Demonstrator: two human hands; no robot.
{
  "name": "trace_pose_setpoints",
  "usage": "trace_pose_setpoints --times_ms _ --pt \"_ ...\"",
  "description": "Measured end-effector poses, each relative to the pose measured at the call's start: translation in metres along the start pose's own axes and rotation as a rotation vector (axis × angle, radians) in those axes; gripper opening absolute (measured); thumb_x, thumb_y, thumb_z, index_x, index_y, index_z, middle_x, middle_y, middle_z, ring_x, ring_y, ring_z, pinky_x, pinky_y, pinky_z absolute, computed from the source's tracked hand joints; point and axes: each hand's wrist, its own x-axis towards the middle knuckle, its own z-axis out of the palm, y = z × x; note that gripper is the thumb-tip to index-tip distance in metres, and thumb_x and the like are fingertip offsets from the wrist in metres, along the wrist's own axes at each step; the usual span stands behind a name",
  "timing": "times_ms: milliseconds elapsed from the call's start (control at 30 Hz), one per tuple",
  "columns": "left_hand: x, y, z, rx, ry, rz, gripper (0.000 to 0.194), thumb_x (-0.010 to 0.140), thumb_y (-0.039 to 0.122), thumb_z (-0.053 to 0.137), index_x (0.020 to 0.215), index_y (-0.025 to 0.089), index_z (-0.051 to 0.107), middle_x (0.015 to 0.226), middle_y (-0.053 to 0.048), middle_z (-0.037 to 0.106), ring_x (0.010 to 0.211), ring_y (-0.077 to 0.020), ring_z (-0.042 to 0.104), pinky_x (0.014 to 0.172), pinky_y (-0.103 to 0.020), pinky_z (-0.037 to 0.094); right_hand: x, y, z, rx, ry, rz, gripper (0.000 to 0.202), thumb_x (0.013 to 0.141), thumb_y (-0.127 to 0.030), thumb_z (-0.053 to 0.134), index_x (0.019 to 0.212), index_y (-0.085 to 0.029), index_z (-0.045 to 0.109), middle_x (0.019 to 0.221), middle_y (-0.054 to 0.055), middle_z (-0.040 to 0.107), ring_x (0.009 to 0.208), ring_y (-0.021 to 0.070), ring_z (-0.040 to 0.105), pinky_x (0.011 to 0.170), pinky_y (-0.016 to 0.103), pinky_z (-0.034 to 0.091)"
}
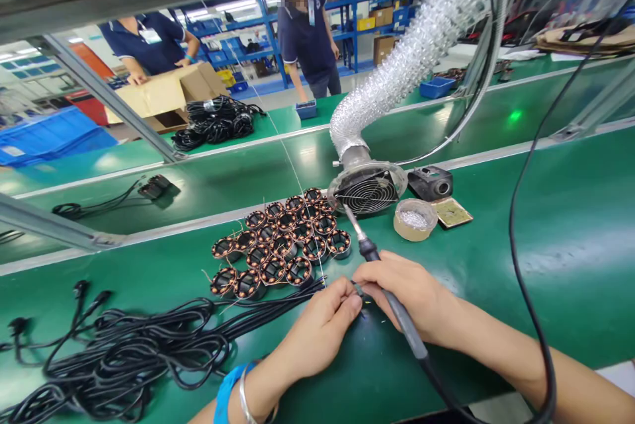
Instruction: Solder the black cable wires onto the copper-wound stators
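Note:
My right hand [414, 288] is closed around a soldering iron [399, 318], its metal tip pointing up and away toward the fan. With thumb and index finger pinched, my left hand [325, 321] grips the end of a black power cable, mostly hidden by the fingers. Both hands' fingertips meet at this small dark piece. A thin solder wire [292, 166] hangs from above down to my left hand. Beyond it stand several ring-shaped motor stators [299, 270] with copper windings. A bundle of black power cables [183, 338] runs across the bench toward my left hand.
A fume fan [370, 194] on a silver duct [391, 73] stands ahead, beside a round tub [415, 220], a sponge tray [451, 212] and a black holder [430, 182]. The iron's cord [518, 239] loops at right. Two people stand across the line near a cardboard box [203, 83].

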Motion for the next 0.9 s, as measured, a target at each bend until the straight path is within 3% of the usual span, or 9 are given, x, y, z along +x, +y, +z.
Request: trace_pose_setpoints --times_ms 200,333,433,667,800,900 --pt "0.004 -0.009 0.000 -0.289 -0.098 -0.083 0.037 0.093 0.054 0.051 0.082 0.019 0.045 0.059 0.008 0.037 0.053 -0.0087 0.028 0.049 -0.022 0.023 -0.008 0.002 0.002 0.075 0.015 0.011 0.015 0.096 -0.010 0.044 0.105 -0.019 0.052 0.086 0.002 0.061 0.072 0.0129 0.053 0.068 0.025 0.046" --pt "0.008 -0.007 0.002 -0.444 -0.101 -0.177 0.043 0.084 0.059 0.059 0.078 0.020 0.044 0.050 0.010 0.036 0.044 -0.0066 0.021 0.043 -0.022 0.014 -0.011 0.001 0.003 -0.019 0.010 0.010 0.020 0.094 -0.007 0.044 0.106 -0.019 0.053 0.082 0.001 0.060 0.069 0.0141 0.052 0.064 0.026 0.047" --pt "0.013 -0.003 0.004 -0.511 -0.091 -0.295 0.040 0.079 0.057 0.062 0.077 0.020 0.046 0.047 0.011 0.039 0.038 -0.0051 0.014 0.040 -0.023 0.007 -0.013 0.002 0.009 -0.052 0.082 -0.006 0.022 0.093 -0.007 0.045 0.108 -0.019 0.055 0.077 0.001 0.060 0.067 0.0145 0.050 0.062 0.026 0.048" --pt "0.027 0.000 0.008 -0.406 0.100 -0.270 0.021 0.073 0.035 0.056 0.063 0.020 0.044 0.048 0.012 0.024 0.043 -0.0060 0.013 0.044 -0.022 0.010 -0.017 0.004 0.009 -0.088 0.267 0.052 0.023 0.090 -0.005 0.050 0.106 -0.019 0.058 0.082 0.002 0.068 0.068 0.0148 0.058 0.061 0.027 0.052" --pt "0.032 -0.005 0.008 -0.327 0.129 -0.233 0.014 0.071 0.032 0.051 0.064 0.020 0.047 0.047 0.011 0.024 0.044 -0.0077 0.016 0.046 -0.023 0.013 -0.027 -0.002 -0.005 -0.018 0.336 0.220 0.033 0.094 -0.008 0.047 0.123 -0.022 0.054 0.092 0.002 0.073 0.078 0.0141 0.069 0.071 0.027 0.058" --pt "0.033 -0.007 0.007 -0.280 0.132 -0.203 0.016 0.073 0.033 0.051 0.064 0.020 0.047 0.047 0.010 0.024 0.046 -0.0086 0.018 0.047 -0.023 0.015 -0.036 -0.009 -0.013 -0.006 0.389 0.291 0.041 0.094 -0.012 0.049 0.133 -0.024 0.051 0.085 0.001 0.073 0.072 0.0150 0.069 0.066 0.028 0.057"
